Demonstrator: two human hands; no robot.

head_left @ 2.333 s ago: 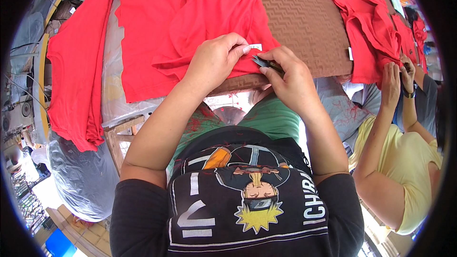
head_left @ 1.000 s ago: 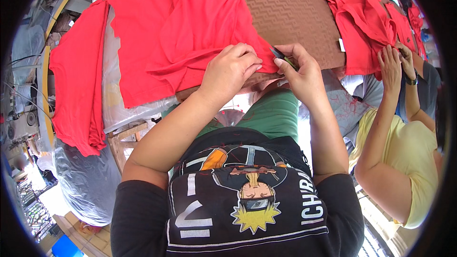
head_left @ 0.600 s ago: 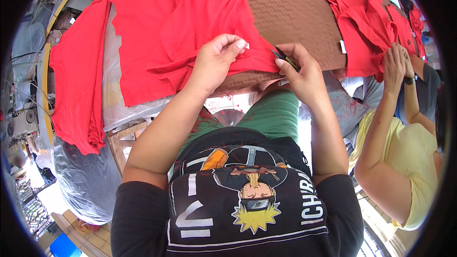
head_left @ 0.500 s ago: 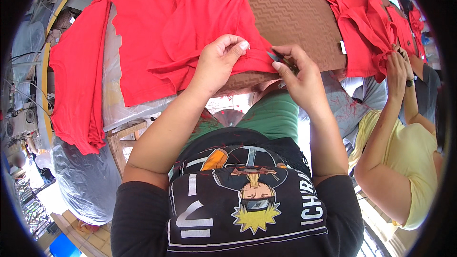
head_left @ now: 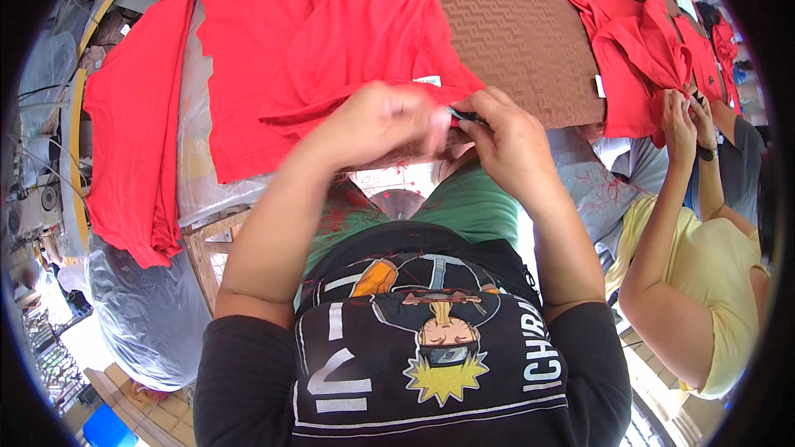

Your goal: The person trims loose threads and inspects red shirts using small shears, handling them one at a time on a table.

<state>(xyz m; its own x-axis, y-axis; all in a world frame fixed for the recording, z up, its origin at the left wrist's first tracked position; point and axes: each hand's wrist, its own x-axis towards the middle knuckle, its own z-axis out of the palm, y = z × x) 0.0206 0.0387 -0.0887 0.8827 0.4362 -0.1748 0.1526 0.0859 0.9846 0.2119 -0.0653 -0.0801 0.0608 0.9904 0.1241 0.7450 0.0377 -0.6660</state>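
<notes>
A red garment (head_left: 331,41) lies spread on the brown zigzag-patterned table cover (head_left: 522,33) in front of me. My left hand (head_left: 381,120) pinches the garment's near hem, just below its small white label (head_left: 428,80). My right hand (head_left: 513,145) sits right beside it, fingers closed on a small dark tool (head_left: 466,116), probably thread snips, whose tip meets the hem between both hands. The tool is mostly hidden by my fingers.
Another red garment (head_left: 132,124) hangs over the table's left edge on clear plastic sheeting. More red garments (head_left: 638,41) are piled at the right, where a person in a yellow top (head_left: 720,265) handles one with both hands. A plastic-wrapped bundle (head_left: 141,306) sits low left.
My left hand slid right along the hem and closed in against my right hand. The right hand with the dark tool stayed near the same spot.
</notes>
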